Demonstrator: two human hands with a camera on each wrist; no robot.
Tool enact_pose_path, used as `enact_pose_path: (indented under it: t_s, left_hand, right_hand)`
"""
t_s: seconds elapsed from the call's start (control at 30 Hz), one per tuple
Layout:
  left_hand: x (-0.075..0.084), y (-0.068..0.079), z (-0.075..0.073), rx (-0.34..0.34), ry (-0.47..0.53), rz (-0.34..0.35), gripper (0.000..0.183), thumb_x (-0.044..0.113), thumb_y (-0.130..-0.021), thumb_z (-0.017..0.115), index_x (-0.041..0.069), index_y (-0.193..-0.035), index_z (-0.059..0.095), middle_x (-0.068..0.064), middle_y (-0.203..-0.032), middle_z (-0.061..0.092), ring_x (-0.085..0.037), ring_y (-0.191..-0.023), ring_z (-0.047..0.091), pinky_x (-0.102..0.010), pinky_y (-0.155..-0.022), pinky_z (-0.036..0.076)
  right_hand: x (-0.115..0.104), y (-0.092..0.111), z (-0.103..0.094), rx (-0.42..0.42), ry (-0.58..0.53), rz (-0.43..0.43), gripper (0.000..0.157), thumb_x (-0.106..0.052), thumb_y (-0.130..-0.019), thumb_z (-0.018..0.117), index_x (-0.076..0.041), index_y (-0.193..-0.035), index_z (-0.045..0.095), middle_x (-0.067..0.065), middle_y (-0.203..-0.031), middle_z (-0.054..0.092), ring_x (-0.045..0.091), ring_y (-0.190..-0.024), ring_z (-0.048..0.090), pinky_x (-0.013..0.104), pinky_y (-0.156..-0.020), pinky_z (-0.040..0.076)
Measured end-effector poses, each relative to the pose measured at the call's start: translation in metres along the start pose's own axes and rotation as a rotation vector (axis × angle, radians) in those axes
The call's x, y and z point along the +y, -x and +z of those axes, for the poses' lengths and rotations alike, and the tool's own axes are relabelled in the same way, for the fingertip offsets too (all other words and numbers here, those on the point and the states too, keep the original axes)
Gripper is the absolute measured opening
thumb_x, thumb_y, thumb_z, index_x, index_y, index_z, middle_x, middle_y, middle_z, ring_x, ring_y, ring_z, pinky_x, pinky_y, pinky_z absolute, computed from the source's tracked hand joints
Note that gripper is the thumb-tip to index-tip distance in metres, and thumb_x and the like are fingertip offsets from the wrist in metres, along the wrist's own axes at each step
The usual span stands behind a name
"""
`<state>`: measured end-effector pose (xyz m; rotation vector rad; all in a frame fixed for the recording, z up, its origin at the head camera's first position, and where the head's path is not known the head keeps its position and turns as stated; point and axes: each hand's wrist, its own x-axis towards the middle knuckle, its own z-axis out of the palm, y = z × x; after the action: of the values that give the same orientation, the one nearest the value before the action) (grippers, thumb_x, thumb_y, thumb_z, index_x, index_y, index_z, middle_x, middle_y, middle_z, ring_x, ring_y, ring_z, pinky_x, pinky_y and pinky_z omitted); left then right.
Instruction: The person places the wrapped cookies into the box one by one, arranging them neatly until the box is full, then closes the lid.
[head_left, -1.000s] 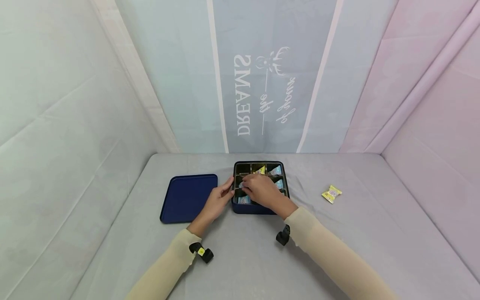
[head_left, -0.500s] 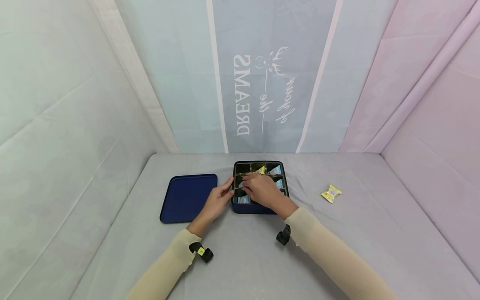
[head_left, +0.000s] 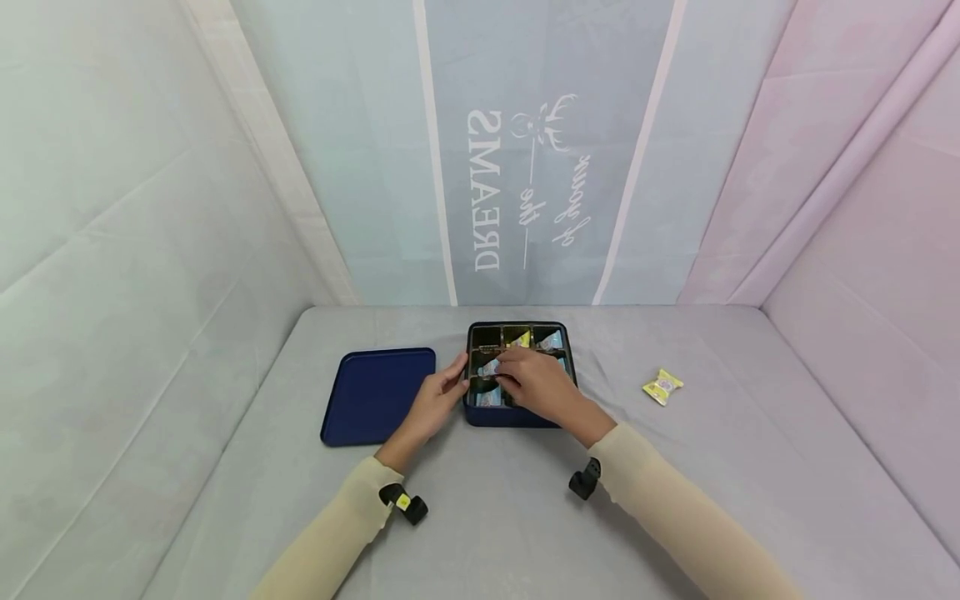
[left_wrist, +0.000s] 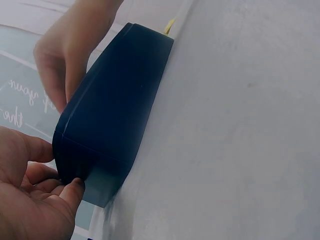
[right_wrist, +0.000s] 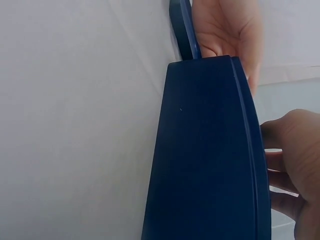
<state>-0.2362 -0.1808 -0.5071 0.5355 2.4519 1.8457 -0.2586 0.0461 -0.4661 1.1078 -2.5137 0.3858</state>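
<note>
In the head view, a dark blue box (head_left: pixel 517 418) with a black compartment insert stands mid-table. My left hand (head_left: pixel 432 404) touches its left wall with thumb and fingertips, which the left wrist view shows at the corner. Over the insert, my right hand (head_left: pixel 543 382) has its fingers pointing down beside a blue-wrapped candy (head_left: pixel 489 367) in the middle-left compartment. Another blue-wrapped candy (head_left: pixel 489 397) lies in the front-left compartment. A yellow-wrapped candy (head_left: pixel 521 340) sits at the back middle, a blue-wrapped one at the back right. The right hand hides several compartments.
A blue square lid (head_left: pixel 380 396) lies left of the box, partly behind the left forearm. One yellow-wrapped candy (head_left: pixel 663 387) is on the grey tablecloth to the right. Fabric walls rise behind the table and at both sides.
The right hand has shifted right and slightly back toward the person, uncovering the blue-wrapped candy in the middle-left compartment. The left hand, box and lid stay in place.
</note>
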Motion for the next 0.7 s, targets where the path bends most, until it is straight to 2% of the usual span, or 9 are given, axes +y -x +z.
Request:
enact_pose_path:
  t_s: [0.17, 0.33, 0.5, 0.7]
  left_hand:
    - [0.001, 0.001, 0.001, 0.014, -0.005, 0.002, 0.054, 0.006, -0.106, 0.052, -0.001, -0.156, 0.032, -0.018, -0.163, 0.027, -0.028, -0.151, 0.025, -0.046, -0.118, 0.031]
    - [0.000, 0.001, 0.001, 0.010, -0.001, 0.005, 0.054, 0.006, -0.106, 0.052, -0.001, -0.156, 0.032, -0.017, -0.163, 0.027, -0.027, -0.151, 0.025, -0.046, -0.118, 0.030]
    - [0.001, 0.002, 0.000, 0.005, 0.013, -0.014, 0.055, 0.008, -0.106, 0.053, 0.002, -0.156, 0.032, -0.016, -0.164, 0.026, -0.025, -0.151, 0.025, -0.044, -0.119, 0.030]
    - [0.008, 0.003, 0.000, -0.017, 0.010, -0.021, 0.054, 0.004, -0.107, 0.050, -0.003, -0.156, 0.028, -0.021, -0.163, 0.022, -0.030, -0.151, 0.021, -0.048, -0.119, 0.026]
  right_hand:
    - [0.003, 0.010, -0.007, 0.043, -0.013, 0.000, 0.013, -0.014, -0.090, 0.079, -0.010, -0.102, 0.082, 0.009, -0.118, 0.073, 0.026, -0.113, 0.068, 0.039, -0.088, 0.059]
    - [0.005, 0.017, -0.011, 0.059, 0.005, 0.004, 0.014, -0.013, -0.090, 0.079, -0.010, -0.104, 0.082, 0.010, -0.117, 0.073, 0.023, -0.105, 0.070, 0.037, -0.078, 0.061]
    - [0.004, 0.026, -0.018, 0.068, -0.014, 0.020, 0.016, -0.011, -0.089, 0.079, -0.009, -0.106, 0.082, 0.010, -0.116, 0.074, 0.024, -0.105, 0.070, 0.039, -0.075, 0.061]
    - [0.004, 0.039, -0.022, 0.090, 0.013, 0.023, 0.017, -0.011, -0.089, 0.079, -0.009, -0.105, 0.081, 0.010, -0.116, 0.074, 0.024, -0.105, 0.070, 0.037, -0.069, 0.060]
